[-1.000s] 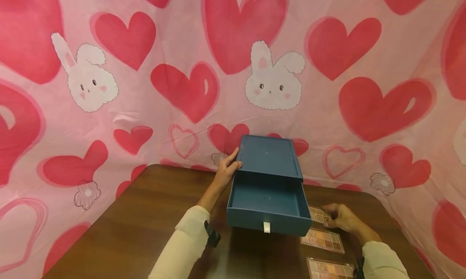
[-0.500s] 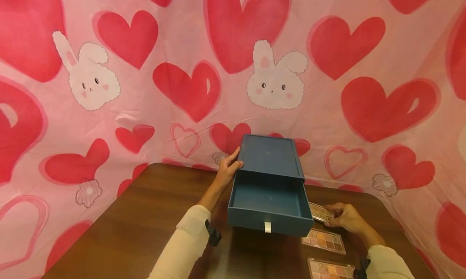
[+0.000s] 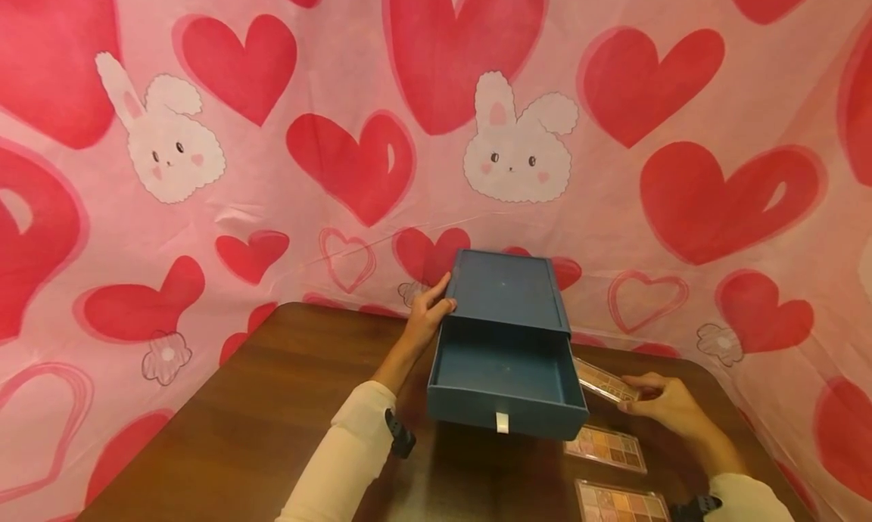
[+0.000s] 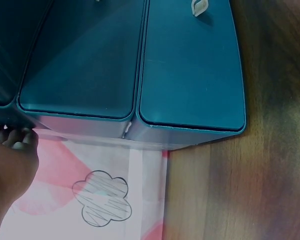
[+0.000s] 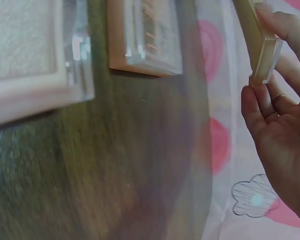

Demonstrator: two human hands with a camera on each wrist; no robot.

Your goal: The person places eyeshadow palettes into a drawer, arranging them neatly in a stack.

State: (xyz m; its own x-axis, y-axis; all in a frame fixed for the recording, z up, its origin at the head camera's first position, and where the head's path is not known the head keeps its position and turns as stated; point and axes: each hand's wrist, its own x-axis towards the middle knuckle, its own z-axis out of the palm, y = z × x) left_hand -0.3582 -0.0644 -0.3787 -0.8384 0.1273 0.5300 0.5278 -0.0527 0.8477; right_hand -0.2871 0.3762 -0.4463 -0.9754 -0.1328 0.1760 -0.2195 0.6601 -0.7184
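Note:
A blue plastic drawer unit [image 3: 504, 291] stands on the table with its top drawer [image 3: 500, 371] pulled out; the bare drawer floor shows. My left hand [image 3: 425, 318] grips the unit's upper left side, thumb at the top edge. In the left wrist view, that hand [image 4: 12, 162] has curled fingers against the casing. To the right, my right hand [image 3: 664, 405] pinches an eyeshadow palette [image 3: 602, 380] by its near end, tilted and raised off the table. The right wrist view shows thumb and fingers on the edges of this palette [image 5: 262, 50].
Two more eyeshadow palettes lie flat on the table, one in the middle [image 3: 606, 448] and one nearer [image 3: 620, 501]. Lower closed drawers [image 4: 190, 70] with pull tabs show in the left wrist view. A pink heart-print cloth [image 3: 422, 189] hangs behind the brown table [image 3: 293, 386].
The right hand has lifted the far palette off the table and tilted it, moving slightly up and right. The left hand and drawer unit stay in place.

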